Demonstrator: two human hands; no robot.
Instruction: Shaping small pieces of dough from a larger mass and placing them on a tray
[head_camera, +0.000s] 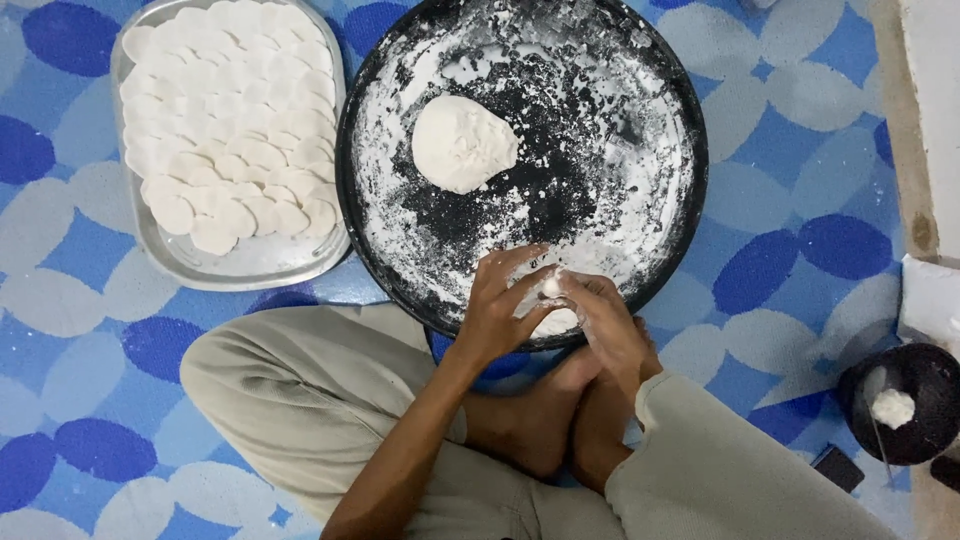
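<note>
Over the near rim of the round black tray (690, 190), left hand (497, 310) and right hand (606, 320) meet, fingers curled around a small dough piece (551, 287) pinched between their fingertips. Both hands partly closed on it. Big dough lump (463, 142) sits near tray centre, on scattered flour. Off the tray's left edge, touching it, a steel rectangular tray (250, 262) is packed with overlapping flat dough discs (225, 120). Near the floor mat's right edge, a small dark bowl (925, 385) holds white flour. Person sits cross-legged on the blue patterned mat (790, 150).
</note>
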